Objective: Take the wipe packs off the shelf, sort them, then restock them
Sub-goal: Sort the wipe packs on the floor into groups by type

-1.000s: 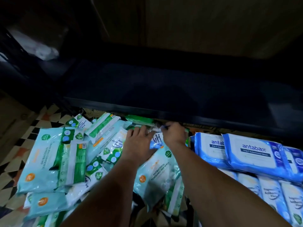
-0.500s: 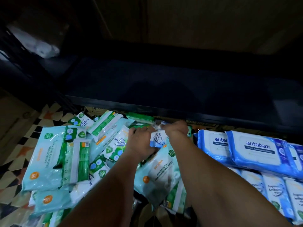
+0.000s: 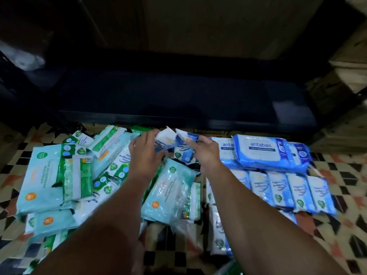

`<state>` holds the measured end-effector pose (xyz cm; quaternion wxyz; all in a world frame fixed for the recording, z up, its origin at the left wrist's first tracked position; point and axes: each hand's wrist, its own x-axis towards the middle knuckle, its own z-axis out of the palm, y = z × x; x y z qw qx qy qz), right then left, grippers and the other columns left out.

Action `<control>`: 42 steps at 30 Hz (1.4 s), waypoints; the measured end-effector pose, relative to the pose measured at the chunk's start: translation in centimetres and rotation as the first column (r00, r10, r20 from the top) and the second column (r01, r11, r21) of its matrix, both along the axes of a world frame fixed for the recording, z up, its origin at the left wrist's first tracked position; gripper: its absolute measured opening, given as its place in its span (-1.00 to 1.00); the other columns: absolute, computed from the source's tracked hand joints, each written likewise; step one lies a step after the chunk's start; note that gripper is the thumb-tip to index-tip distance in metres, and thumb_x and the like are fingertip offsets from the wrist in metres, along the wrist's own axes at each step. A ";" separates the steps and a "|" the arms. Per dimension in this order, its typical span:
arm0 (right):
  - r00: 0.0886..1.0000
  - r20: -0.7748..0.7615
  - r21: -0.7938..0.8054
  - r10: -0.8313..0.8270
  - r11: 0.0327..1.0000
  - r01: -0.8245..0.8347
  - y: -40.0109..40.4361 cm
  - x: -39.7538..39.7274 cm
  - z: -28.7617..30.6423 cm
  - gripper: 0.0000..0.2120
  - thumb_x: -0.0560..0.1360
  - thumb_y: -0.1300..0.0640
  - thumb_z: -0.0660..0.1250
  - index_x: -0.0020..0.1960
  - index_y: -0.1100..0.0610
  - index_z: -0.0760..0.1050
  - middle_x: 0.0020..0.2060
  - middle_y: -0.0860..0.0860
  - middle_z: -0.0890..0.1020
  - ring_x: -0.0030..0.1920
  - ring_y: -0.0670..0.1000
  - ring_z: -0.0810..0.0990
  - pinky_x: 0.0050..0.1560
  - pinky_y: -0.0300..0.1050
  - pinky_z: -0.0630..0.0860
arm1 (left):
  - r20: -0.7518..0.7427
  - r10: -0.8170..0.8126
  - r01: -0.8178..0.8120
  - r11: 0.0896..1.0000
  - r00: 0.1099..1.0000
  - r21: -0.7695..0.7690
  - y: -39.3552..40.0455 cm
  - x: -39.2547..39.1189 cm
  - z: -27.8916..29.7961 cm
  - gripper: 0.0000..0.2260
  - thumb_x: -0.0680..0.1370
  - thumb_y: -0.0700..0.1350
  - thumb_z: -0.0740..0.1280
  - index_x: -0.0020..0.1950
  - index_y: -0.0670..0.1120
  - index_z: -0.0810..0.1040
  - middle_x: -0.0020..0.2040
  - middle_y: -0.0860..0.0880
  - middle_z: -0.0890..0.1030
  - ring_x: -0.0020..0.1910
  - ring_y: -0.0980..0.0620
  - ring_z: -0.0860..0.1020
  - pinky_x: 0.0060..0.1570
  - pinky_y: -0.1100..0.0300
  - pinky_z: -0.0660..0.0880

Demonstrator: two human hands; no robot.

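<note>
Wipe packs cover the tiled floor in front of a dark, bare shelf (image 3: 178, 96). My left hand (image 3: 146, 153) grips a small blue-and-white pack (image 3: 165, 140) lifted off the pile. My right hand (image 3: 205, 153) pinches a second blue-and-white pack (image 3: 187, 136) right beside it. Below them lies a mixed heap: large pale teal packs (image 3: 39, 181), green-and-white packs (image 3: 77, 177) and another teal pack (image 3: 168, 191) between my forearms. To the right, bright blue antabax packs (image 3: 266, 153) are stacked above a row of blue-and-white packs (image 3: 294, 193).
The patterned tile floor (image 3: 337, 169) shows at the right and left edges. Dark shelving uprights stand at the far left (image 3: 12, 76); wooden crates or boxes (image 3: 345, 62) sit at the far right. More white packs (image 3: 218, 231) lie under my right forearm.
Both hands went from pressing into the pile at the shelf's front edge to lifting two small blue-and-white packs clear of it; the view tilted slightly.
</note>
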<state>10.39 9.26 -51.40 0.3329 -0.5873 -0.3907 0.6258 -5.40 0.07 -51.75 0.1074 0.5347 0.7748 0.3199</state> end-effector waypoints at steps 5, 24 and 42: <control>0.998 -0.049 0.096 -0.039 0.994 0.044 -2.4 3.5 2.1 -0.69 0.46 0.02 0.55 0.09 0.09 0.52 0.09 0.10 0.66 0.11 0.00 0.62 0.17 0.10 0.57 | 0.286 -0.087 0.081 0.996 0.954 0.033 -1.2 3.9 1.8 -0.59 0.52 0.01 0.49 0.24 0.08 0.35 0.12 0.03 0.58 0.07 0.03 0.58 0.02 0.00 0.55; 0.969 0.051 0.147 -0.241 0.962 0.231 -8.1 22.7 4.3 -0.52 0.49 0.04 0.52 0.33 0.21 0.53 0.05 0.05 0.68 0.08 0.05 0.66 0.19 0.07 0.57 | 0.744 -0.017 0.141 0.984 0.668 -0.105 -3.4 22.5 2.6 -0.76 0.64 0.07 0.30 0.25 0.00 0.46 0.12 0.02 0.65 0.09 0.00 0.61 0.12 0.00 0.54; 0.739 0.574 0.108 -0.353 0.927 0.358 -11.5 32.1 -1.3 -0.68 0.57 0.05 0.43 0.22 0.23 0.65 0.03 0.20 0.70 0.04 0.20 0.64 -0.01 -0.05 0.51 | 0.629 -0.190 0.433 0.864 0.754 -0.257 -5.6 29.7 -0.5 -0.26 0.48 -0.03 0.55 0.53 0.20 0.21 0.35 0.04 0.48 0.32 -0.05 0.50 0.20 -0.08 0.54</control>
